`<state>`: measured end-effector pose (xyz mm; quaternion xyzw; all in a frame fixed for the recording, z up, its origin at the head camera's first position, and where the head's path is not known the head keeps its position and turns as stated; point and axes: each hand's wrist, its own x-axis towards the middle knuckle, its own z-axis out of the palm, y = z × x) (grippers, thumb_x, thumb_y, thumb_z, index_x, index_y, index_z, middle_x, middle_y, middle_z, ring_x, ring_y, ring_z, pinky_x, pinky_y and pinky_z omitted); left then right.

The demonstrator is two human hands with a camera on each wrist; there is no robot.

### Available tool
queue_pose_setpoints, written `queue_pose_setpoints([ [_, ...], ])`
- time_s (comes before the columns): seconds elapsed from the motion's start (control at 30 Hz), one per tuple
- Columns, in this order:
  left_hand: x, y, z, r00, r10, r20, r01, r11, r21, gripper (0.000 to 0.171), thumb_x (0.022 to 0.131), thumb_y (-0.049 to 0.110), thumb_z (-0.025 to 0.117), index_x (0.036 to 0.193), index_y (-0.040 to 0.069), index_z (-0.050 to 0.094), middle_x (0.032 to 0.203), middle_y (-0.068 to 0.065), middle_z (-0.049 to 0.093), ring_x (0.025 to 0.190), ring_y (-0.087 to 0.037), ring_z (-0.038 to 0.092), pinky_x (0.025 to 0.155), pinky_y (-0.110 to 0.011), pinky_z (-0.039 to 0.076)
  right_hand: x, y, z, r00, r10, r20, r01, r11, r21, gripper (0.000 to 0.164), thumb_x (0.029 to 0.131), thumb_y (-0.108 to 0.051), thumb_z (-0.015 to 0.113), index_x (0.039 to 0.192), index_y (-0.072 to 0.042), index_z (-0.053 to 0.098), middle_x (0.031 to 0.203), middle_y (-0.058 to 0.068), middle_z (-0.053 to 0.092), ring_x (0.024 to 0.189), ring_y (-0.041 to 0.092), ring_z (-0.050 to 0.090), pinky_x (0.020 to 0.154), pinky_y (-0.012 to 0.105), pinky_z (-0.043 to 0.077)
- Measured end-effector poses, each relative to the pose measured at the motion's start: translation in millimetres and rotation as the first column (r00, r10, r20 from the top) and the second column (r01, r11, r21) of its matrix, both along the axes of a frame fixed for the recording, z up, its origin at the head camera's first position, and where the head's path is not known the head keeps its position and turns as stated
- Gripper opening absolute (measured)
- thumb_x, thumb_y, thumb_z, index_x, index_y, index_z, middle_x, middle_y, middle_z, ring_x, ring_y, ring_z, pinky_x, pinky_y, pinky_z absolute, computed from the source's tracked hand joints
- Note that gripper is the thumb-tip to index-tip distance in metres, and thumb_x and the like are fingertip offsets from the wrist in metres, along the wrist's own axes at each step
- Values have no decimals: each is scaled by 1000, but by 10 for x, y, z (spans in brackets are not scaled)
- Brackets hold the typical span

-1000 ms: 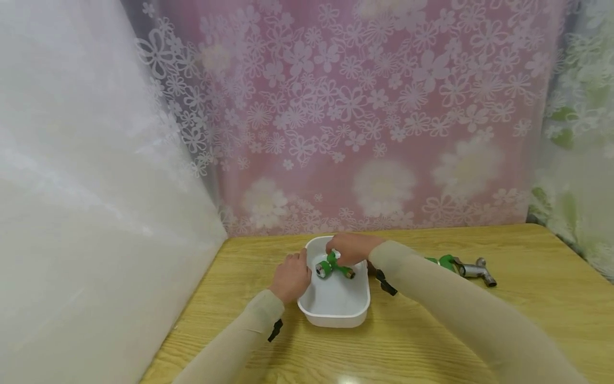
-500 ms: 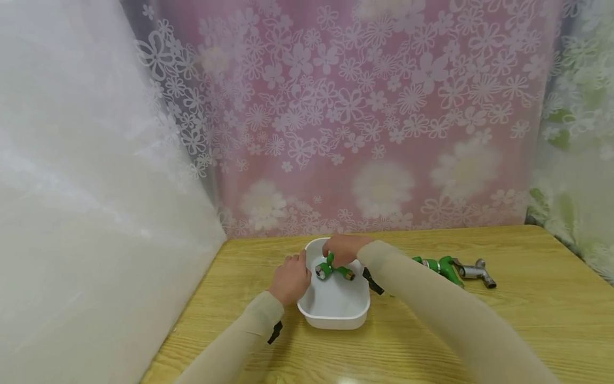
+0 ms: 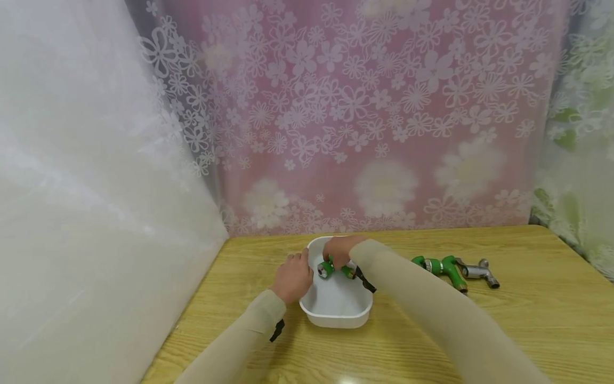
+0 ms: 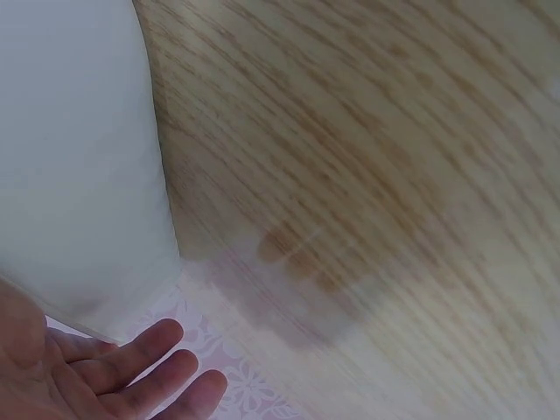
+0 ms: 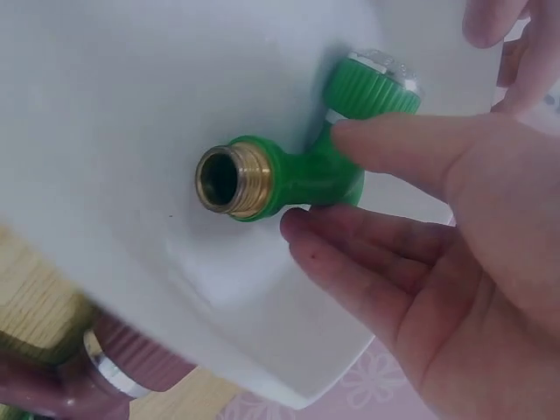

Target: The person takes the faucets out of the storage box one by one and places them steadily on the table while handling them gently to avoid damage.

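Observation:
My left hand (image 3: 291, 277) holds the left rim of a white plastic basin (image 3: 337, 321), with digits on both sides of the rim in the right wrist view. In the left wrist view, its fingers (image 4: 157, 381) extend past the basin's outer wall. Inside the basin lies a green tap (image 5: 328, 171) with a brass threaded inlet and a silver-faced ribbed end. My right hand (image 3: 339, 250) reaches into the basin and pinches the tap's body, thumb on one side and fingers on the other. From the head view, that hand covers much of the tap.
A second green tap (image 3: 449, 266) and a chrome tap (image 3: 475, 271) lie on the wooden table (image 3: 542, 304), right of the basin. Beside the basin's outer wall is a maroon tap (image 5: 131, 359). A pink floral curtain (image 3: 384, 117) hangs behind; white sheeting (image 3: 96, 213) closes the left side.
My right hand and forearm have shifted slightly left and down over the tap in the basin, covering more of it. The second green tap is now more exposed. My left hand stays at the rim.

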<state>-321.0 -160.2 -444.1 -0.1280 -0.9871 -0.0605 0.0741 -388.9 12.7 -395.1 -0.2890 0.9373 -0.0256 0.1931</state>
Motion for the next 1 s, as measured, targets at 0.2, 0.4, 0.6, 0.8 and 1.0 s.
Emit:
queue_pose_setpoints([
  [0.2, -22, 2, 9, 1000, -8, 5, 7, 1000, 6, 51, 104, 23, 46, 149, 1, 41, 128, -16, 64, 116, -31, 61, 80, -47, 60, -37, -41, -32, 1000, -6, -19, 7, 998, 66, 36, 89, -8, 71, 121, -24, 73, 106, -7, 70, 79, 11, 58, 66, 28, 48],
  [0.4, -16, 5, 6, 1000, 6, 12, -6, 1000, -1, 51, 104, 23, 47, 150, 1, 41, 130, -16, 64, 118, -31, 61, 83, -48, 59, -10, -63, -37, 1000, -10, -16, 11, 997, 82, 29, 89, -5, 71, 110, -24, 74, 92, -8, 67, 75, 11, 56, 64, 27, 47],
  [0.6, -6, 4, 11, 1000, 6, -2, -6, 1000, -4, 50, 104, 23, 50, 148, 1, 42, 125, -16, 65, 113, -31, 63, 79, -47, 60, 22, -71, -8, 999, -36, 10, 35, 996, 87, 28, 88, -9, 75, 113, -24, 74, 94, -8, 68, 76, 11, 59, 66, 28, 51],
  [0.8, -10, 14, -16, 1000, 9, -10, -9, 1000, -5, 51, 103, 23, 50, 149, 1, 43, 125, -16, 66, 113, -31, 63, 81, -47, 60, -3, -57, -47, 999, -32, 20, 30, 994, 102, 25, 89, -11, 75, 110, -24, 73, 97, -7, 67, 75, 12, 62, 62, 28, 53],
  [1.0, -25, 6, -16, 1000, -1, -22, 0, 1000, -23, 51, 104, 23, 49, 149, 0, 42, 124, -17, 65, 113, -31, 63, 80, -46, 60, 52, -55, 50, 1000, -6, 27, 5, 998, 60, 25, 91, -6, 71, 111, -21, 73, 97, -5, 67, 75, 12, 60, 61, 26, 51],
])
